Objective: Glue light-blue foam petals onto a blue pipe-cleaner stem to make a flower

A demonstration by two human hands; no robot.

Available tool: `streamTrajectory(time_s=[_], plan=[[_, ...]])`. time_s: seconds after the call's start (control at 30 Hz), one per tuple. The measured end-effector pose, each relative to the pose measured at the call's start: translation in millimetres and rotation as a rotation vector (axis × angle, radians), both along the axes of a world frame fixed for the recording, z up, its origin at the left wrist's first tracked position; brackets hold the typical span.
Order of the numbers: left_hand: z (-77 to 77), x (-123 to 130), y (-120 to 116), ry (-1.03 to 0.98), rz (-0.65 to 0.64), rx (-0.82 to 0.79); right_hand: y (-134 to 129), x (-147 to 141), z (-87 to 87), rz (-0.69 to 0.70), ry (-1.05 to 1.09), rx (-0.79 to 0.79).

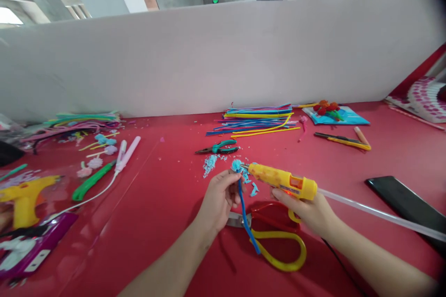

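Between the thumb and fingers of my left hand point(223, 190) is a blue pipe cleaner point(246, 220), its long tail hanging down. A light blue fluffy tuft point(237, 165) sits at its top end. My right hand point(306, 206) grips a yellow hot glue gun point(278, 178), whose metal nozzle points left and meets or nearly meets the tuft. From the gun's rear a long clear glue stick runs off to the right. Beneath both hands lie large scissors point(278, 246) with red and yellow handles. Light blue clippings point(210, 165) are scattered just beyond my left hand.
Green-handled pliers point(219, 147) and a pile of coloured pipe cleaners point(258, 119) lie farther back. A cutter point(343, 140) and a black phone point(407, 202) are to the right. On the left are another yellow glue gun point(28, 197) and a pink hair-iron-like tool point(127, 154). A white partition point(195, 60) stands behind.
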State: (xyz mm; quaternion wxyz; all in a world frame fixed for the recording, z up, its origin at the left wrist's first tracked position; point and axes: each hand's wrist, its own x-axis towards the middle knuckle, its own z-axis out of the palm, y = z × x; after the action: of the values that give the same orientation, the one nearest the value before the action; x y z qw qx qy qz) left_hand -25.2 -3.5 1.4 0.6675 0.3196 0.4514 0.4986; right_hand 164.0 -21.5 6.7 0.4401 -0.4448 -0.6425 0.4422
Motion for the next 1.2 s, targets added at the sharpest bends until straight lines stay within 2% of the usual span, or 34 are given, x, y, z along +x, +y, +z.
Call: streamTrajectory(time_s=[0.3,0.5,0.6,0.83,1.2], plan=[[-2.4,1.4,-2.2,0.000,0.004,-0.012,-3.0,-0.9,2.0,0.011,-0.127,0.065],[-2.1,1.7,-2.2,-0.016,0.010,-0.025,-4.8,-2.4,8.0,0.010,-0.255,0.000],[-0.9,1.9,-2.2,-0.015,0.001,-0.038,-4.4,-2.0,7.3,0.009,-0.295,0.039],[2.8,3.0,-3.3,-0.032,-0.006,-0.035,-5.2,-1.6,8.3,0.009,-0.317,0.037],[-0.4,1.6,-3.8,-0.033,0.000,-0.031,-4.9,-2.8,3.8,-0.025,-0.335,0.100]])
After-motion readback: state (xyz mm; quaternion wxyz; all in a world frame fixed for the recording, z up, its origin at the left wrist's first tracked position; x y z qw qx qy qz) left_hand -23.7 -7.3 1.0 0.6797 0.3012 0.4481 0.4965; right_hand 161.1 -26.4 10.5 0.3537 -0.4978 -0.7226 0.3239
